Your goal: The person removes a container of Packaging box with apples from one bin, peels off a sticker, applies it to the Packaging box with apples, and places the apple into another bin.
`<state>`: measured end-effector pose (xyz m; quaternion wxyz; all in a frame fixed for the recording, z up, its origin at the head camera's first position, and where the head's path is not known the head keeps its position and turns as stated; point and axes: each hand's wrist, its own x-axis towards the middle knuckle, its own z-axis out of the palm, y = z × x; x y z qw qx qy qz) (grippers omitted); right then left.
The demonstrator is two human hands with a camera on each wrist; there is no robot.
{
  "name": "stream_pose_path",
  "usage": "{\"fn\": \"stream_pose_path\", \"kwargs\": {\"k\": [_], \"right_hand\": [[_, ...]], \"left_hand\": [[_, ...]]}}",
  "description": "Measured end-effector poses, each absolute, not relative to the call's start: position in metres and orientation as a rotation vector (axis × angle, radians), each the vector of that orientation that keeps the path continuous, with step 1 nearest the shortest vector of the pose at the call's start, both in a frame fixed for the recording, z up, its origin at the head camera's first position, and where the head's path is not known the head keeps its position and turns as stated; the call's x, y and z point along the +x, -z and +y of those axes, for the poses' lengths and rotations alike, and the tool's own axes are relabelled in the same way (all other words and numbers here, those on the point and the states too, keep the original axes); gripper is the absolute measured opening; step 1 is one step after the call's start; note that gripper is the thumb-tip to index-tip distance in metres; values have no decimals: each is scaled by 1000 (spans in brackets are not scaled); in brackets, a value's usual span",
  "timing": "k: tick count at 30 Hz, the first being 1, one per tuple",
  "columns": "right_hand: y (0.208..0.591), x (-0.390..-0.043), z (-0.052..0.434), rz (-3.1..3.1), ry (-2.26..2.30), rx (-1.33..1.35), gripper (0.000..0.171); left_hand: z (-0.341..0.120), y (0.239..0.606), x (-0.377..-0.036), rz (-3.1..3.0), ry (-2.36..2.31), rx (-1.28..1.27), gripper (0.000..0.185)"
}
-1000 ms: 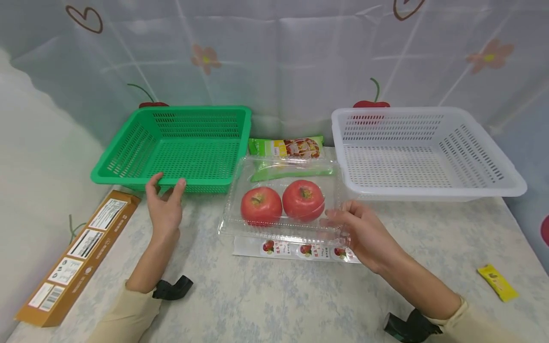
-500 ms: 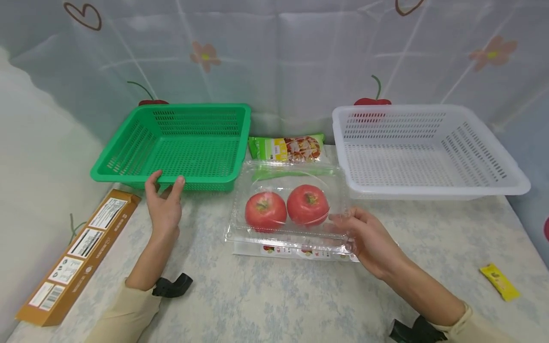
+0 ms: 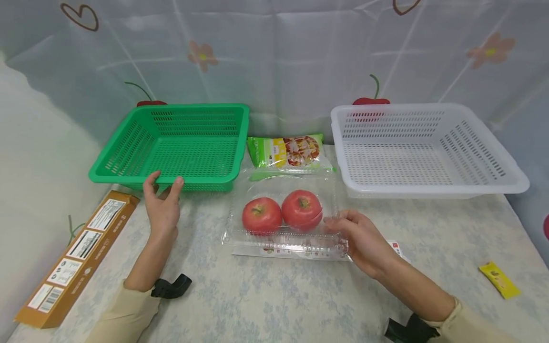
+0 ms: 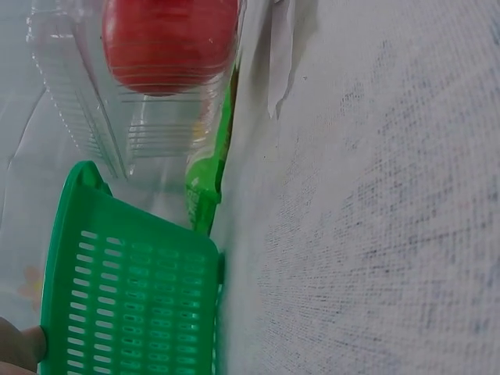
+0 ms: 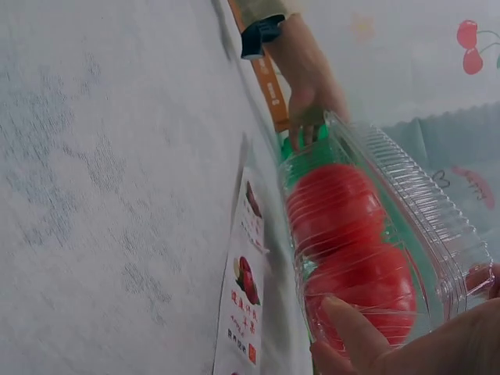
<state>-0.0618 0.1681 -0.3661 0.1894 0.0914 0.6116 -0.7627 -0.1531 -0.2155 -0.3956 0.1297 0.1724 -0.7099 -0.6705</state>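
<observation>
My right hand (image 3: 364, 243) grips the right end of a clear plastic clamshell box (image 3: 240, 233), thumb on its near side in the right wrist view. Two red apples (image 3: 302, 210) lie side by side inside. The box is raised above the table, over a sheet of apple stickers (image 5: 244, 297) that it partly covers. At the front rim of the green basket (image 3: 201, 181), my left hand (image 3: 163, 209) holds on with index finger and thumb; its other fingers are partly hidden. Only a bit of that hand shows at the left wrist view's edge, touching the rim.
Behind the box lies a green food packet (image 3: 287, 150). A white basket (image 3: 429, 190) stands at the back right. Along the left side is a long brown carton (image 3: 81, 257) with labels. A small yellow packet (image 3: 499, 280) lies at the right.
My right hand has lowered the box slightly toward me, uncovering more of the green packet behind it. The left hand stays at the green basket's rim.
</observation>
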Motion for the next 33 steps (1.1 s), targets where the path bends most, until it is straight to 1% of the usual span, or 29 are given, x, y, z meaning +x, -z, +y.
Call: {"fn": "stream_pose_path", "kwargs": {"k": [9, 16, 24, 26, 31, 33], "right_hand": [[374, -95, 171, 1673, 2176, 282, 13], [382, -117, 175, 1637, 2184, 301, 28], [386, -121, 184, 1657, 2107, 330, 35], [385, -119, 186, 1710, 2060, 319, 44], [379, -108, 191, 2017, 1841, 192, 79], [376, -101, 194, 2152, 1750, 95, 84]], "left_hand": [[-216, 395, -154, -2056, 1937, 487, 69], [-216, 397, -154, -2080, 1927, 500, 67], [-216, 399, -154, -2073, 1945, 469, 69], [-216, 399, -153, -2069, 1958, 449, 71], [-217, 400, -147, -2085, 1980, 390, 78], [-217, 399, -144, -2096, 1985, 368, 80]]}}
